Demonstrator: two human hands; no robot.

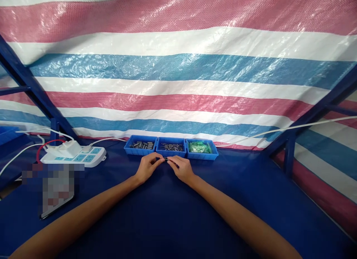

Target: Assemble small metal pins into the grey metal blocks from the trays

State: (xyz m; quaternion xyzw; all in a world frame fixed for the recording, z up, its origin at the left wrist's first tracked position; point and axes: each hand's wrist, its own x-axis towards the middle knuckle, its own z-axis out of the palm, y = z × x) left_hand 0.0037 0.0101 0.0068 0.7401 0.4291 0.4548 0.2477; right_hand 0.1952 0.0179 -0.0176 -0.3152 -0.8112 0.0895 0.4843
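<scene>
My left hand (pixel 147 166) and my right hand (pixel 182 168) meet over the dark blue table cover, just in front of the middle blue tray (pixel 171 152). Both pinch a small dark metal part (pixel 166 160) between their fingertips; its shape is too small to make out. The left tray (pixel 141 150) holds several short grey metal cylinders. Thin metal pins fill the middle tray. The right tray (pixel 202 153) contains green plastic-wrapped pieces.
A white power strip (pixel 76 156) with a plugged-in adapter and white and red cables lies at the left. A phone (pixel 57 199), partly blurred, rests near the left front. A striped tarp hangs behind; blue metal frame bars (pixel 290 154) stand at both sides.
</scene>
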